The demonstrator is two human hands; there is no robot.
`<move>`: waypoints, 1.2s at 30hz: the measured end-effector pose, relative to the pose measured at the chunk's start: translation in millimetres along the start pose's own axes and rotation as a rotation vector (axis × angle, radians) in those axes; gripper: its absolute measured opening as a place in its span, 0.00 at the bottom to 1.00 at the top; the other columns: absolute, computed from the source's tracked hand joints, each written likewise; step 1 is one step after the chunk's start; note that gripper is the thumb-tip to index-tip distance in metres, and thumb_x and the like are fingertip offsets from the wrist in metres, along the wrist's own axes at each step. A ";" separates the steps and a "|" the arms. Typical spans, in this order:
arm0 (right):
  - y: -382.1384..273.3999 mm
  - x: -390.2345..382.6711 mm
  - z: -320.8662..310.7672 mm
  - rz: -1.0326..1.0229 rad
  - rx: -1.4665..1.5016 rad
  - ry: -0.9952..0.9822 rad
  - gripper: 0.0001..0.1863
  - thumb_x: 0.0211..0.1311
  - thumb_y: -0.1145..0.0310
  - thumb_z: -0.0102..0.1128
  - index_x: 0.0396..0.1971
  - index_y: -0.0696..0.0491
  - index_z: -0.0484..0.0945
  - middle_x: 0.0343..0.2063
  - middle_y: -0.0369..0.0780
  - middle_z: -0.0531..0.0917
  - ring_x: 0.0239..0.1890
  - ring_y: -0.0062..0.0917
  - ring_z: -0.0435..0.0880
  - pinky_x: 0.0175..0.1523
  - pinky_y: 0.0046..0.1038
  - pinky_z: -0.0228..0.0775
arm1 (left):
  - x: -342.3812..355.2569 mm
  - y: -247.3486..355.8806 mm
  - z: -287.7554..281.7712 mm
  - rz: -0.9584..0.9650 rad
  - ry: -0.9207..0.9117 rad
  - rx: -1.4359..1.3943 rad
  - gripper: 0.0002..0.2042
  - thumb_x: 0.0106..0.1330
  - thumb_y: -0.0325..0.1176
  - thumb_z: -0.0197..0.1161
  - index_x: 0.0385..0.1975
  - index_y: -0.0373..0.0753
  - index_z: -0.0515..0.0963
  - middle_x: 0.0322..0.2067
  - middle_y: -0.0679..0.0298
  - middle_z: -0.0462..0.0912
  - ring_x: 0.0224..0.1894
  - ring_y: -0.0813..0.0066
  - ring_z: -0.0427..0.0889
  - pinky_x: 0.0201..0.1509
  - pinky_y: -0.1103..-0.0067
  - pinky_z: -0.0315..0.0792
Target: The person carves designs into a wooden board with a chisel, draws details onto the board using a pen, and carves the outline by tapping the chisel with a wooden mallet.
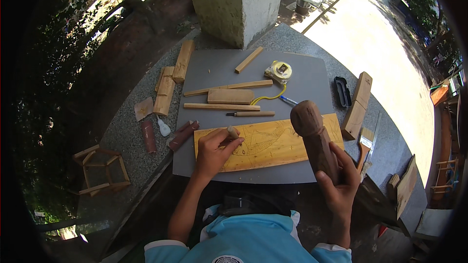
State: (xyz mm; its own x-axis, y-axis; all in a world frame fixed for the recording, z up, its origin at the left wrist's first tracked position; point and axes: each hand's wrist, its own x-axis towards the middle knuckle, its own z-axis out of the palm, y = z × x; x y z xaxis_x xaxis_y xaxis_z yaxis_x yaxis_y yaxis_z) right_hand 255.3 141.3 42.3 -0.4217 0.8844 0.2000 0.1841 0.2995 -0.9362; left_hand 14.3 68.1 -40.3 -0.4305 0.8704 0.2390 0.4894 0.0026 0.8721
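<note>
A yellow wooden board [292, 148] with a fish outline and scale pattern drawn on it lies across the grey sheet. My left hand [214, 148] is closed round a wooden-handled carving chisel [232, 130] over the left end of the board; only the handle's top shows, and its blade is hidden by the fingers. In my right hand [339, 182], a dark brown wooden mallet [314, 139] is gripped by its handle, head up, above the board's right part. Just beyond the board lies another carving tool [253, 114] with a wooden handle and a dark tip.
Wood strips [229, 87], a small wood block [230, 96] and a tape measure [280, 71] lie farther back. Sandpaper rolls [184, 135] and a pentagonal wooden frame [102, 170] sit left. A brush [364, 146] and wood block [357, 104] are right. A concrete pillar [219, 9] rises behind.
</note>
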 end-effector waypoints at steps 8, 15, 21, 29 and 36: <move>0.9 -0.4 0.3 0.000 -0.012 -0.019 0.27 0.44 0.74 0.63 0.49 0.59 0.71 0.39 0.46 0.79 0.40 0.25 0.78 0.47 0.23 0.66 | -1.8 -5.9 0.4 0.018 -0.016 -0.004 0.05 0.52 0.22 0.63 0.28 0.29 0.77 0.26 0.62 0.80 0.29 0.78 0.82 0.32 0.84 0.76; -0.6 1.7 2.4 -0.015 -0.024 -0.042 0.27 0.44 0.74 0.63 0.49 0.60 0.71 0.39 0.47 0.79 0.40 0.26 0.79 0.46 0.23 0.68 | -3.0 -7.1 -0.6 0.016 0.000 -0.039 0.06 0.51 0.22 0.64 0.27 0.28 0.77 0.25 0.59 0.80 0.29 0.74 0.82 0.32 0.82 0.77; -1.1 4.2 6.0 -0.041 -0.032 -0.086 0.27 0.44 0.75 0.63 0.49 0.59 0.70 0.39 0.48 0.79 0.40 0.28 0.80 0.46 0.24 0.68 | -5.7 -21.2 0.0 -0.078 0.062 -0.223 0.06 0.52 0.21 0.63 0.29 0.29 0.77 0.25 0.61 0.80 0.30 0.78 0.82 0.32 0.85 0.75; -2.7 7.7 11.7 -0.047 -0.021 -0.160 0.27 0.44 0.75 0.63 0.49 0.59 0.70 0.39 0.48 0.79 0.41 0.29 0.80 0.47 0.25 0.68 | -3.4 -20.5 -1.2 0.029 0.016 -0.103 0.06 0.52 0.22 0.64 0.28 0.30 0.77 0.23 0.62 0.79 0.26 0.79 0.81 0.29 0.84 0.74; -11.9 16.1 21.9 -0.081 -0.086 -0.320 0.27 0.45 0.76 0.64 0.50 0.58 0.70 0.42 0.49 0.77 0.42 0.34 0.80 0.46 0.28 0.69 | -4.4 -20.0 0.7 0.141 0.019 0.013 0.06 0.51 0.25 0.66 0.25 0.31 0.78 0.22 0.60 0.79 0.24 0.74 0.80 0.27 0.82 0.74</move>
State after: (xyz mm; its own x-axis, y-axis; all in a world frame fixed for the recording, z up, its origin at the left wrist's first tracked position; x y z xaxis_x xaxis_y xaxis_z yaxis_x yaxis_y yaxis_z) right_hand 226.8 144.1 50.3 -0.6925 0.7035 0.1596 0.2067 0.4054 -0.8905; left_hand 6.9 64.6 -59.1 -0.3707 0.8534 0.3666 0.5560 -0.1123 0.8236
